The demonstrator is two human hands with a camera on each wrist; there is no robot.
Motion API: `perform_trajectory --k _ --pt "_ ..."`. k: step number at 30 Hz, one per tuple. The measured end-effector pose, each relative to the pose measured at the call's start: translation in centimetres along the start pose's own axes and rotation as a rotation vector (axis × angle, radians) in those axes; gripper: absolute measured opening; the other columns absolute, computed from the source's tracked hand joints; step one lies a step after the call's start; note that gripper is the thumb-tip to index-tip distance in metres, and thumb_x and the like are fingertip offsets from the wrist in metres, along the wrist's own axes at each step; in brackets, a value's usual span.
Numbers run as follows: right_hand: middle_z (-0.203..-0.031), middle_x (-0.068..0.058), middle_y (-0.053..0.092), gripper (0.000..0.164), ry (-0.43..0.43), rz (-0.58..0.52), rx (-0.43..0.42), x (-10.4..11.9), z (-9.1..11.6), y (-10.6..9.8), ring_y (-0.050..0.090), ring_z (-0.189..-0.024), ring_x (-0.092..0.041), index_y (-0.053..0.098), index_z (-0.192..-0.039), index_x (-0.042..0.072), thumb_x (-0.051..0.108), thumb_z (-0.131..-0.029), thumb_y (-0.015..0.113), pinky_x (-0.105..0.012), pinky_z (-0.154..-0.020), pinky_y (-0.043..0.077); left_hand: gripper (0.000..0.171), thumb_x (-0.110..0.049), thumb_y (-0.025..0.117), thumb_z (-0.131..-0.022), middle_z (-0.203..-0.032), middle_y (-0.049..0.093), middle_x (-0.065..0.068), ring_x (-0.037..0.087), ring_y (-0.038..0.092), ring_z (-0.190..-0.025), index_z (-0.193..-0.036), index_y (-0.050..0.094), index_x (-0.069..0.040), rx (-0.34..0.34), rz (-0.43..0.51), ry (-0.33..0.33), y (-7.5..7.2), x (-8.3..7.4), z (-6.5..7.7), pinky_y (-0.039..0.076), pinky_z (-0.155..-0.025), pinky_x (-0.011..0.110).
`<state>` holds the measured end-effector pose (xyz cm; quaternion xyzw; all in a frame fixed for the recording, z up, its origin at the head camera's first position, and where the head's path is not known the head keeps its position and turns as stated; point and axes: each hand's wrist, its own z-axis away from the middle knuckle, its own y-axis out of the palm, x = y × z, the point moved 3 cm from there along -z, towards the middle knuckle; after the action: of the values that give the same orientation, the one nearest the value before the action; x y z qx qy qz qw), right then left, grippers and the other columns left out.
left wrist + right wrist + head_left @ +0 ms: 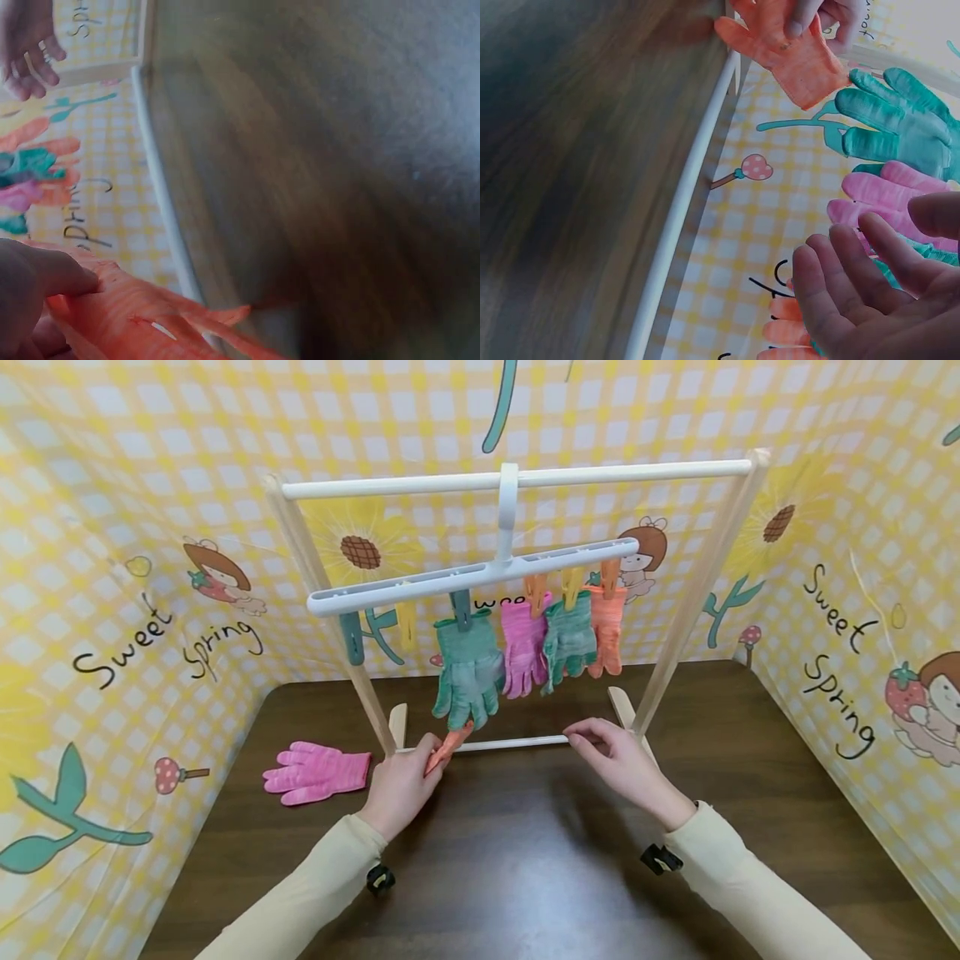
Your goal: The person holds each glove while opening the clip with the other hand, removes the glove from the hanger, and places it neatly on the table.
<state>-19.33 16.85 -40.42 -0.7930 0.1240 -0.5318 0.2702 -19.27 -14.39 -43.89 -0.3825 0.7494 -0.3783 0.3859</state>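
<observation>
Left hand (401, 787) pinches an orange glove (452, 746) below the hanger (420, 583); right hand (618, 762), well apart from it, holds nothing, fingers relaxed. Four gloves (471, 660) hang clipped (two clips (351, 639) at the left end bear none). Apparently outstanding: the held orange glove and the pink glove (317, 772) lying on the table (525, 852), both unclipped.

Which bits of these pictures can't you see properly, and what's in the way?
- Head view: part of the held orange hand-shaped knitted glove is behind the left hand.
- Head view: the right end of the white round rod is behind the right hand.
- Left wrist view: the held glove's lower part is cut off by the bottom edge.
- Left wrist view: the dark brown wood-grain tabletop is blurred.
- Right wrist view: the right hand hides most of the hanging orange knitted glove.
</observation>
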Motion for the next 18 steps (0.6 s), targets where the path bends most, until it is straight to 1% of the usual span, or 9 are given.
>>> perform_trajectory --k 3,7,10,13,18 --pt "-0.103 -0.003 0.067 0.020 0.004 0.022 0.001 -0.3 0.2 0.1 0.063 -0.088 -0.013 0.066 -0.106 0.009 0.022 -0.094 0.057 -0.026 -0.075 0.050 0.024 -0.019 0.071 -0.081 -0.054 0.045 -0.005 0.012 0.044 -0.042 -0.094 0.051 -0.015 0.015 0.002 0.021 0.9 -0.4 0.1 0.035 -0.040 0.029" --pt "-0.103 -0.002 0.066 0.021 0.001 0.061 0.006 -0.6 0.4 0.1 0.061 -0.092 -0.012 0.066 -0.106 0.009 0.023 -0.094 0.057 -0.030 -0.079 0.049 0.029 -0.014 0.072 -0.079 -0.054 0.043 -0.005 0.009 0.040 -0.040 -0.095 0.048 -0.013 0.071 0.038 0.015 2.1 -0.9 0.3 0.033 -0.038 0.025" --pt "-0.102 -0.001 0.066 0.021 0.000 0.090 0.014 -0.9 0.5 0.1 0.060 -0.093 -0.013 0.067 -0.106 0.010 0.025 -0.094 0.057 -0.033 -0.080 0.048 0.029 -0.012 0.072 -0.079 -0.056 0.045 -0.004 0.009 0.041 -0.042 -0.094 0.047 -0.013 0.114 0.068 0.012 2.8 -1.3 0.5 0.034 -0.039 0.024" --pt "-0.101 0.001 0.066 0.022 0.009 0.099 0.025 -1.3 0.6 0.2 0.060 -0.092 -0.013 0.067 -0.106 0.010 0.026 -0.094 0.057 -0.033 -0.079 0.048 0.027 -0.011 0.072 -0.079 -0.060 0.050 -0.004 0.009 0.044 -0.044 -0.093 0.049 -0.013 0.152 0.093 0.015 3.2 -1.6 0.7 0.036 -0.041 0.023" --pt "-0.098 0.002 0.066 0.019 0.013 0.106 0.037 -1.7 0.8 0.2 0.060 -0.091 -0.012 0.067 -0.104 0.011 0.024 -0.094 0.058 -0.033 -0.079 0.049 0.021 -0.012 0.070 -0.080 -0.066 0.054 -0.005 0.012 0.048 -0.050 -0.090 0.051 -0.015 0.221 0.108 0.005 3.6 -2.1 1.0 0.036 -0.042 0.026"
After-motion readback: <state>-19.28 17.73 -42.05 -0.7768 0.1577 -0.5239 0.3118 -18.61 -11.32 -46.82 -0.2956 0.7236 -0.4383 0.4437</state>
